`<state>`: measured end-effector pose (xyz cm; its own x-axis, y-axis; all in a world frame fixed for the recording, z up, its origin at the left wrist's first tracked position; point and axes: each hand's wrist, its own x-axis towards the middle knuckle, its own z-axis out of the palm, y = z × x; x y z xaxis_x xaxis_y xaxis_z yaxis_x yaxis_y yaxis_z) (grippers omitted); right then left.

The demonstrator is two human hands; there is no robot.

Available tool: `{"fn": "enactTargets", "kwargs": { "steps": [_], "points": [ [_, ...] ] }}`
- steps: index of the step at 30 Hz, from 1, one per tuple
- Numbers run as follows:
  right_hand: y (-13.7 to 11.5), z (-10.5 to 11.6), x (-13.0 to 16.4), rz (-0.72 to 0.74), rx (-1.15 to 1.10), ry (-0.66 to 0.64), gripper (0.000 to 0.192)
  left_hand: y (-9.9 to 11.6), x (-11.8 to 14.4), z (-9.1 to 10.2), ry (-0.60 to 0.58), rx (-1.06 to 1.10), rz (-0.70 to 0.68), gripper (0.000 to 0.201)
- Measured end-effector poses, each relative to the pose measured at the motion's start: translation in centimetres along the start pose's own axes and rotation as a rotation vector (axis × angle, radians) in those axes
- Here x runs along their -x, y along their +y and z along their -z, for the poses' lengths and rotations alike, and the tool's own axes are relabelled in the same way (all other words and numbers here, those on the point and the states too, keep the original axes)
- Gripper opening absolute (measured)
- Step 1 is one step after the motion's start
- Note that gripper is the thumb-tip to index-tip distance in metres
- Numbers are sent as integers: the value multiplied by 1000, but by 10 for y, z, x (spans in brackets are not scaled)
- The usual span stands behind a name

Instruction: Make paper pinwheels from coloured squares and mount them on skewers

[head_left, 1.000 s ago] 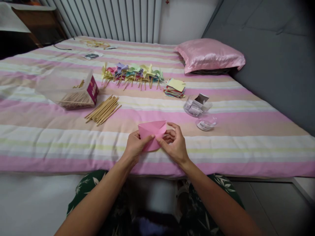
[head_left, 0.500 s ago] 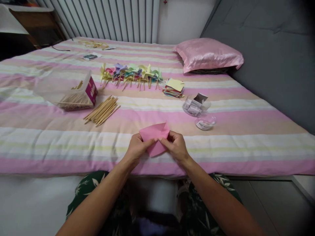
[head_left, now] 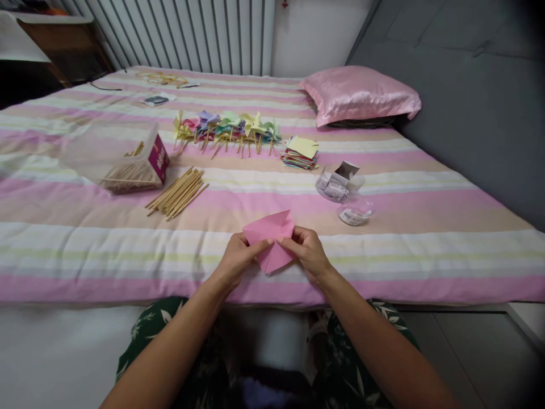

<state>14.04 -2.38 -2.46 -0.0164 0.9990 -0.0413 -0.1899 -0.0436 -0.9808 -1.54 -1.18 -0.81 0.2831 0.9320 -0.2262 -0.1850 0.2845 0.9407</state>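
Carefully now: left hand [head_left: 237, 257] and right hand [head_left: 307, 250] both pinched shut on pink paper [head_left: 272, 240] over bed [head_left: 383, 261]; align edges squarely, then crease firmly along fold.

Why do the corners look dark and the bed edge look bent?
Head view: the wide lens darkens the corners and bows the bed edge; light is soft and even, sheen on the pink pillow; the hands and pink paper stay sharp.

Nothing legible anywhere: pale marks, perhaps lettering, on the magenta end of the clear box [head_left: 159, 161] at left (too small to read).
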Motion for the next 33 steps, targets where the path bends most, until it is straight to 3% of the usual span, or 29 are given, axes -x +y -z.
{"fn": "enactTargets", "kwargs": {
  "steps": [22,28,33],
  "points": [
    [-1,0,-1,94,115,-42,20,1,0,-1,61,25,-10,22],
    [-8,-1,1,194,104,78,34,6,-3,1,158,143,-5,24],
    [-14,-5,9,435,347,222,17,11,-5,5,260,199,-77,28]
  ]
}}
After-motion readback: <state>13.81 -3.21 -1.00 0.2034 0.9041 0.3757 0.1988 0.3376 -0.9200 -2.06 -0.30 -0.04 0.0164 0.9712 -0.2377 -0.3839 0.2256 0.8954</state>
